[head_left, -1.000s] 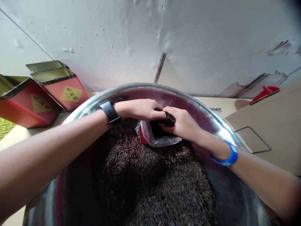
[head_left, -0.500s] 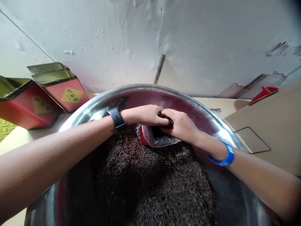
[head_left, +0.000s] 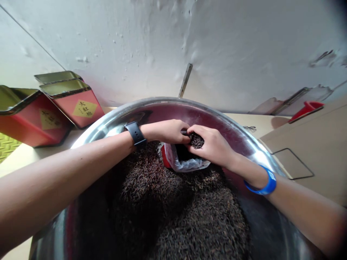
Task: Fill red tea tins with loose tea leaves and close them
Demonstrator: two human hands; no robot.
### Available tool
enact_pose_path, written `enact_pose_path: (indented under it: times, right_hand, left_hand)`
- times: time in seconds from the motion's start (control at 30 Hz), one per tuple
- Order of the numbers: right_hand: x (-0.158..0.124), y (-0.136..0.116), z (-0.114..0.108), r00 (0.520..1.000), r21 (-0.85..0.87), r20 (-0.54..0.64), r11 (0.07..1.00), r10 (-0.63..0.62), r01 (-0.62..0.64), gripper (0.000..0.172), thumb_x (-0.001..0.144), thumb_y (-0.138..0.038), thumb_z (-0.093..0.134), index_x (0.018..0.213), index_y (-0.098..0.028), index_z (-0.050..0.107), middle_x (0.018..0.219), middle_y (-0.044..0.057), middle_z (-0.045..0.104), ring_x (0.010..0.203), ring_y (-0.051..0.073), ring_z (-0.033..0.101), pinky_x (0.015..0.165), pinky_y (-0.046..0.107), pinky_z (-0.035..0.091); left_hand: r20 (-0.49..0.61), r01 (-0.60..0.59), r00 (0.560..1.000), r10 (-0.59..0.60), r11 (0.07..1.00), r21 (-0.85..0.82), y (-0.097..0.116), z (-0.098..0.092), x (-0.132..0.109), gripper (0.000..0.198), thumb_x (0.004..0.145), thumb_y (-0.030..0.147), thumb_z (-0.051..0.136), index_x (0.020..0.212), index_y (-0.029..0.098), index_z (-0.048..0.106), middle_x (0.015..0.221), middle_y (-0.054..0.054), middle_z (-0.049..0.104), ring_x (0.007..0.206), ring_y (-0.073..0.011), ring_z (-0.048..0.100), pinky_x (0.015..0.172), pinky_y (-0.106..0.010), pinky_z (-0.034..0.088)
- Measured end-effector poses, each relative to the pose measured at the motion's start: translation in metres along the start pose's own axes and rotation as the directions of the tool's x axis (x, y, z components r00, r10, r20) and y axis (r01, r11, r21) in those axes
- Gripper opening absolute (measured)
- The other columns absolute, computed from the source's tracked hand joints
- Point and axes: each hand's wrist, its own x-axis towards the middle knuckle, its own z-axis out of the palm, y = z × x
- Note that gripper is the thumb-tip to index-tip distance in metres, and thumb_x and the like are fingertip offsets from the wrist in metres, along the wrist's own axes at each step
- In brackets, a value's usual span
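Observation:
My right hand [head_left: 213, 144] is curled round a clump of dark loose tea leaves [head_left: 196, 141], just above the far right side of a lined red tin [head_left: 165, 158]. Beside it, my left hand [head_left: 173, 131] is closed, its fingertips meeting the right hand's; a little dark tea shows inside its curl. A clear plastic liner [head_left: 189, 165] folds over the tin's rim, and the inside looks dark. The tin stands in a heap of dry tea leaves [head_left: 202, 220] within a large shiny metal basin [head_left: 159, 99].
Red tins with yellow diamond labels, one in front [head_left: 54, 124] and others behind [head_left: 81, 108], stand open at left. To the right are a cardboard box [head_left: 311, 144], a red funnel-like piece [head_left: 307, 109] and eyeglasses [head_left: 249, 128]. A stained wall [head_left: 135, 47] rises behind the basin.
My right hand has turned and opened slightly, so more of the tea in it shows. My left hand stays nearly in place at the tin's mouth.

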Motion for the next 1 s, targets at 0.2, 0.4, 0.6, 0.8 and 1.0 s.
enact_pose_path:
  times: [0.2, 0.4, 0.6, 0.8, 1.0]
  right_hand:
    - [0.001, -0.001, -0.001, 1.0, 0.0, 0.027, 1.0, 0.011, -0.011, 0.025, 0.072, -0.024, 0.061, 0.096, -0.017, 0.057, 0.094, 0.007, 0.065, 0.087, 0.021, 0.06, 0.075, 0.032, 0.046]
    - [-0.001, -0.005, 0.003, 0.998, -0.009, 0.055, 1.0, 0.01, -0.01, 0.027, 0.073, -0.024, 0.06, 0.098, -0.016, 0.057, 0.094, 0.007, 0.065, 0.086, 0.021, 0.059, 0.073, 0.031, 0.045]
    - [-0.003, -0.005, 0.008, 0.998, -0.026, 0.035, 0.999, -0.044, 0.045, 0.031, 0.071, -0.022, 0.061, 0.101, -0.016, 0.057, 0.098, 0.007, 0.065, 0.09, 0.022, 0.059, 0.077, 0.032, 0.044]
    - [-0.003, -0.005, 0.006, 0.998, -0.073, 0.047, 0.996, -0.042, 0.046, 0.024, 0.072, -0.023, 0.062, 0.094, -0.015, 0.057, 0.091, 0.006, 0.065, 0.082, 0.02, 0.058, 0.069, 0.03, 0.042]
    - [-0.002, -0.007, 0.005, 0.998, -0.082, 0.055, 0.996, -0.03, 0.034, 0.02, 0.072, -0.023, 0.062, 0.09, -0.015, 0.057, 0.087, 0.005, 0.064, 0.079, 0.019, 0.058, 0.067, 0.029, 0.041]
  left_hand:
    - [0.12, -0.019, 0.992, 0.033, 0.994, -0.112, -0.002, -0.01, -0.004, 0.031, 0.08, 0.033, 0.046, 0.097, 0.013, 0.062, 0.094, -0.007, 0.067, 0.076, -0.0152, 0.057, 0.066, -0.024, 0.04]
    - [0.098, -0.002, 0.995, 0.012, 0.995, -0.099, 0.004, -0.008, -0.005, 0.043, 0.08, 0.051, 0.048, 0.096, 0.014, 0.062, 0.09, -0.006, 0.068, 0.075, -0.0161, 0.058, 0.065, -0.025, 0.039]
    - [0.046, 0.0, 0.999, 0.004, 0.996, -0.085, 0.006, 0.002, -0.002, 0.044, 0.079, 0.052, 0.05, 0.097, 0.014, 0.061, 0.093, -0.006, 0.068, 0.077, -0.016, 0.058, 0.066, -0.024, 0.038]
    - [0.039, -0.03, 0.999, 0.035, 0.991, -0.13, 0.008, 0.006, 0.001, 0.033, 0.079, 0.038, 0.05, 0.097, 0.012, 0.061, 0.09, -0.005, 0.068, 0.077, -0.0154, 0.058, 0.065, -0.023, 0.039]
    - [0.07, -0.023, 0.997, 0.035, 0.987, -0.157, 0.008, 0.003, 0.001, 0.031, 0.078, 0.036, 0.051, 0.095, 0.012, 0.061, 0.091, -0.005, 0.068, 0.077, -0.0153, 0.058, 0.066, -0.024, 0.04]
